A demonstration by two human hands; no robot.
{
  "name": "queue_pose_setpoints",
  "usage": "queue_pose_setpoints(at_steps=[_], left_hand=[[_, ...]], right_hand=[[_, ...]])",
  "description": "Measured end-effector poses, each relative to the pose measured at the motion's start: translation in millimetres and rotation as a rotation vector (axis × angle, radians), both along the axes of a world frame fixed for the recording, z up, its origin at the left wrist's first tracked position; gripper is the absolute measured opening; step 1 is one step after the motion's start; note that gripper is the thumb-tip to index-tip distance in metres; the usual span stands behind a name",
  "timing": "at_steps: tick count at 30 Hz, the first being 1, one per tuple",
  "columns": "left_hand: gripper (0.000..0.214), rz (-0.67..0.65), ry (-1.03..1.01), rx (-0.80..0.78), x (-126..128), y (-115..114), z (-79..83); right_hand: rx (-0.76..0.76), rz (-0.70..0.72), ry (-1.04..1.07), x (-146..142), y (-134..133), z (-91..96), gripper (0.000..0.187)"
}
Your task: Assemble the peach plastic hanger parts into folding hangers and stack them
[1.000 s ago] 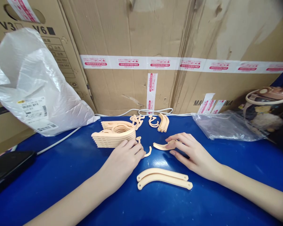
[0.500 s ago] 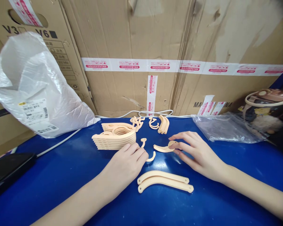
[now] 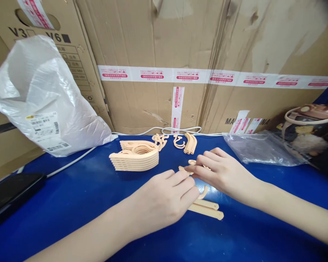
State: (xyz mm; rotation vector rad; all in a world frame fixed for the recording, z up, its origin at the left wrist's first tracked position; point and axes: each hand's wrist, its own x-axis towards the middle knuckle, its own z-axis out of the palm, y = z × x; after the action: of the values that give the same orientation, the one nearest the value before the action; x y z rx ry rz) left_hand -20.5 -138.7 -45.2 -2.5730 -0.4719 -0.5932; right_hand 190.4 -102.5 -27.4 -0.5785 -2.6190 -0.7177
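My left hand [image 3: 172, 198] is closed on a cream plastic hanger hook [image 3: 203, 192]; only the hook's curved tip shows past the fingers. Close beside it, my right hand [image 3: 217, 171] pinches a cream hanger piece, a short curved arm with a rounded end [image 3: 191, 162], mostly covered by the fingers. Two long curved hanger arms [image 3: 207, 210] lie on the blue tabletop, partly hidden under my left hand. Farther back to the left sits a stack of folded cream hangers [image 3: 135, 161].
Behind the hands lie several loose hooks [image 3: 160, 140], another hook [image 3: 178, 142] and a bundle of curved arms [image 3: 190, 143]. A white plastic mailer [image 3: 49, 102] and a black phone-like device [image 3: 13, 196] are at left; a clear bag [image 3: 262, 147] is at right. Cardboard boxes [image 3: 153, 105] wall the back.
My left hand has moved right, carrying the hook from beside the stack toward my right hand. My right hand has closed on the hanger piece, which has turned.
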Motion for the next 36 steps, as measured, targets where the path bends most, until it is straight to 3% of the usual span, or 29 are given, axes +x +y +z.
queue_pose_setpoints(at_steps=[4,6,9,12,14,16,21,28,33,36], left_hand=[[0.014,-0.043,-0.092,-0.182,-6.7,-3.2,2.2],[0.015,-0.025,-0.232,-0.34,-13.0,-4.0,5.9],[0.022,0.02,-0.33,-0.472,-20.1,-4.6,11.4],[0.028,0.046,-0.124,-0.46,-20.7,-5.4,12.8],[0.023,0.072,0.01,-0.471,-19.0,-5.9,11.5],[0.017,0.101,0.082,-0.519,-17.7,-6.0,9.5],[0.012,0.169,0.148,-0.625,-17.7,-3.1,2.4],[0.008,0.174,0.121,-0.658,-13.6,0.6,-9.7],[0.009,0.153,0.014,-0.707,-10.7,-0.4,-9.7],[0.009,0.161,-0.173,-0.906,-11.3,0.7,-5.1]], right_hand=[[-0.099,-0.019,0.06,4.6,-2.7,-3.3,0.027],[-0.252,-0.056,0.159,6.0,-4.5,-5.5,0.024],[-0.71,-0.133,0.456,3.3,-6.1,-12.2,0.02],[-1.185,-0.128,0.745,-4.4,-5.6,-23.2,0.026],[-1.392,-0.072,0.843,-9.4,-4.2,-31.3,0.03],[-1.504,-0.041,0.878,-12.2,-2.8,-38.2,0.032],[-1.508,-0.014,0.877,-10.6,-2.0,-46.0,0.031],[-1.496,-0.04,0.888,-8.6,-2.5,-46.8,0.031],[-1.506,-0.032,0.879,-7.9,-0.2,-49.2,0.032],[-1.505,-0.02,0.877,-6.1,1.6,-50.6,0.032]])
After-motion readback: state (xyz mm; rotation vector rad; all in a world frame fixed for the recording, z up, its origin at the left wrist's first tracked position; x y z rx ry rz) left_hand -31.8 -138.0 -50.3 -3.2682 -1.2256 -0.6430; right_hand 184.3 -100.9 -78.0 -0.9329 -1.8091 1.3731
